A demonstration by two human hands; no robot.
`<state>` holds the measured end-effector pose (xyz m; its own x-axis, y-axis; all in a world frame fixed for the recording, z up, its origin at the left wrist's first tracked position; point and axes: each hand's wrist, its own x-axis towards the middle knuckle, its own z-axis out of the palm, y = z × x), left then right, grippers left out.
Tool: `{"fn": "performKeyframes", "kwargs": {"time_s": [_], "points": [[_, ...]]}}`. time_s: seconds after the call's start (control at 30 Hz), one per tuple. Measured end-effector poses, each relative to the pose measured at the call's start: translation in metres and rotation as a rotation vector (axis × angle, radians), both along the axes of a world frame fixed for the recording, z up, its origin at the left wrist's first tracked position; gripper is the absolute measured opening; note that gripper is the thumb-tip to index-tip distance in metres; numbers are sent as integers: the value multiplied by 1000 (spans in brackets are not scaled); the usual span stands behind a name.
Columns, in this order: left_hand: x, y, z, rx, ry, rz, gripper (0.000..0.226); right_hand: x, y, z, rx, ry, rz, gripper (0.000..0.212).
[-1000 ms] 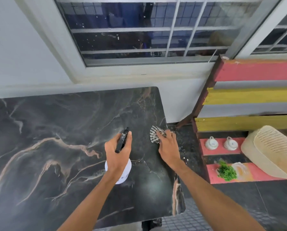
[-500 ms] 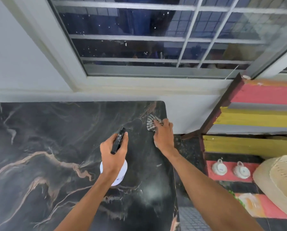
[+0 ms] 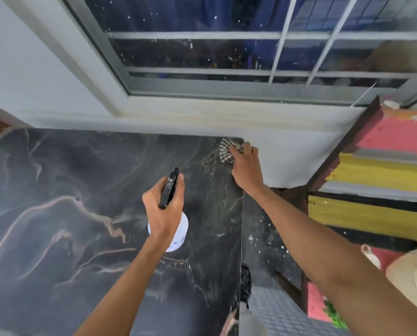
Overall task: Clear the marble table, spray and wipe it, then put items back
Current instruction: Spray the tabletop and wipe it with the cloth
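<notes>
The black marble table [image 3: 64,214] with pale veins fills the lower left. My left hand [image 3: 162,212] grips a white spray bottle [image 3: 180,235] with a black trigger head above the table's middle right. A striped grey-and-white cloth [image 3: 225,152] lies at the table's far right corner, and my right hand [image 3: 247,169] holds it bunched against the marble by the wall.
A white wall and window run along the table's far edge. To the right stands a shelf with red and yellow boards [image 3: 382,173], holding a white cup [image 3: 371,257], a straw hat [image 3: 416,277] and green leaves [image 3: 333,314]. Grey tiled floor [image 3: 280,309] lies between table and shelf.
My right hand has slid the cloth away from me along the right edge to the far corner. My left hand still holds the bottle in much the same spot.
</notes>
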<state>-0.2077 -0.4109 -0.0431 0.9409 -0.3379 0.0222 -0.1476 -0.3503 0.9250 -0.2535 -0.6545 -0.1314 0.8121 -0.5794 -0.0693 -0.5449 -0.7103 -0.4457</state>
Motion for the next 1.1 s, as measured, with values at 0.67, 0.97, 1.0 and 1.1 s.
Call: {"fn": "performKeyframes", "kwargs": {"time_s": [0.67,0.97,1.0,1.1], "points": [[-70,253,18,-63,-15,28,53,-113,380,20,107,68,-107,74],[-81,334,3,-70,8,57,55,-207,437,20,-34,102,91,67],[-86,332,3,-80,18,47,56,-231,421,22,-64,110,3,65],[-104,315,6,-93,24,-16,59,-283,392,28,-31,106,-340,57]]}}
